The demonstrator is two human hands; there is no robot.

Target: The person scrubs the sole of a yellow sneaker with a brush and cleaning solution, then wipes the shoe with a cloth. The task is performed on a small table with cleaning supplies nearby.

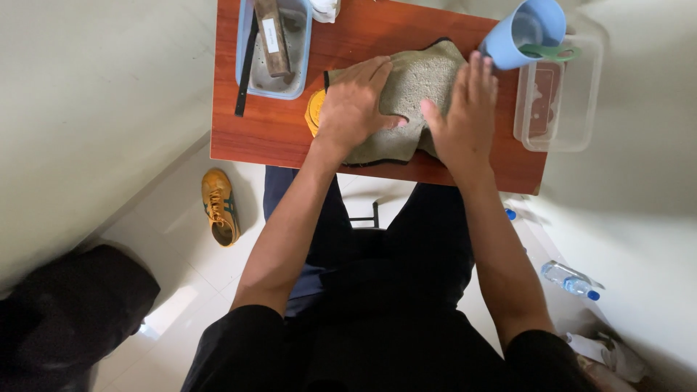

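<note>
Nearest, black-clothed lap and two bare forearms reaching forward over a pale tiled floor [181, 290]. Down on that floor: an orange sneaker [220, 206] to the left, a clear water bottle with a blue cap [571, 279] to the right, crumpled wrappers [606, 352] beyond it in the corner. Further forward, a reddish wooden counter [276, 131]. Lying on its near half, a grey-green cloth with dark edging [421, 76], folded over something bulky that cannot be made out. Left hand [356, 101] pressed flat on the cloth's left part, fingers [374, 72] spread and extended, gripping nothing. Right hand [465, 116] pressed flat on the cloth's right part, fingers [475, 76] likewise open and splayed, thumb pointing inward. Peeking out under the left wrist, a yellow round thing [314, 112], mostly hidden. Farther back on the left, a light blue tray [299, 62] holding a brown block, with a black strip [245, 69] leaning along its left wall. Farther back on the right, a clear plastic container [573, 109] and a light blue cup [526, 29] tipped on its side just past the right fingertips, a green handle [552, 52] resting beside it.
</note>
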